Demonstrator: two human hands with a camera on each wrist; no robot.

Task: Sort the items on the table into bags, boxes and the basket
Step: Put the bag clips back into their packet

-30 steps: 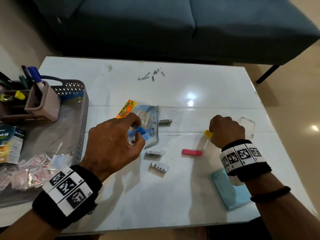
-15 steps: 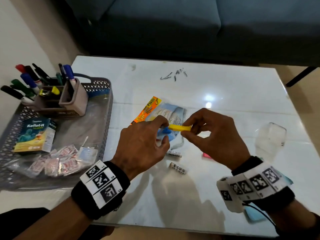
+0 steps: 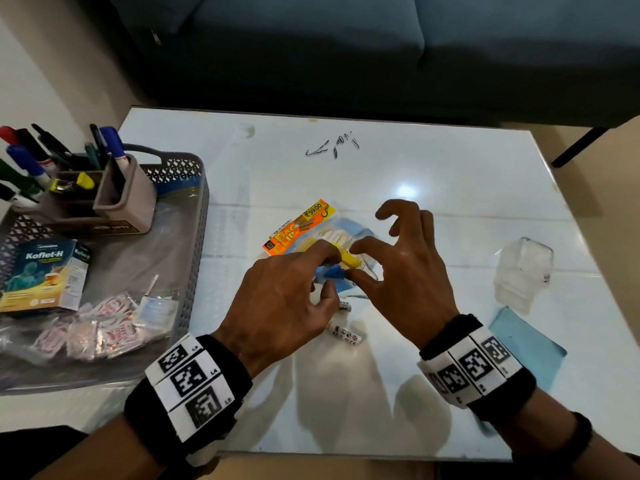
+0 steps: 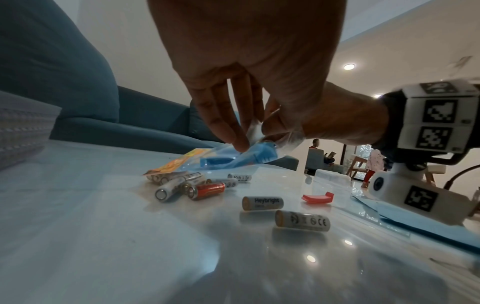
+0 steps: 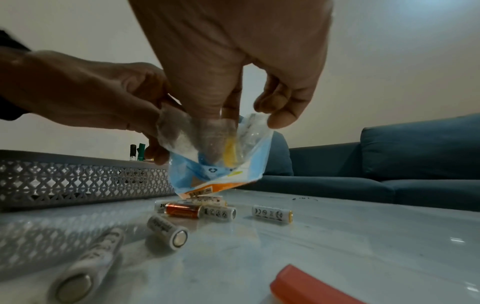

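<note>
At the far left we are keeping a grey lattice basket (image 3: 194,216) on the white table (image 3: 450,188); it is holding a pen holder (image 3: 121,206) with markers, a Koflet-H box (image 3: 45,275) and a pile of small sachets (image 3: 97,327). Moving right, our left hand (image 3: 284,299) is pinching the open mouth of the bag-clip packet (image 3: 301,225), a clear pouch with an orange header card, and is lifting that end off the table while the header end is hanging down toward the surface. A blue clip (image 4: 233,158) is lying inside the pouch. Beneath the packet, loose batteries (image 4: 182,185) are lying in a cluster, one of them red (image 4: 207,190), with two more white cells (image 4: 262,203) lying apart nearer to us. Our right hand (image 3: 405,271) is meeting the left at the pouch mouth: thumb and forefinger are nipping the yellow clip (image 3: 349,259) at the opening, and the remaining fingers are curling free above it. In the right wrist view the yellow clip is showing through the clear film, partly inside the pouch. A red clip (image 4: 318,198) is lying on the table to the right of the batteries. Further right, a clear plastic box (image 3: 523,271) is standing on the table, and a light blue flat sheet (image 3: 530,344) is lying just in front of it, near the right wrist.
</note>
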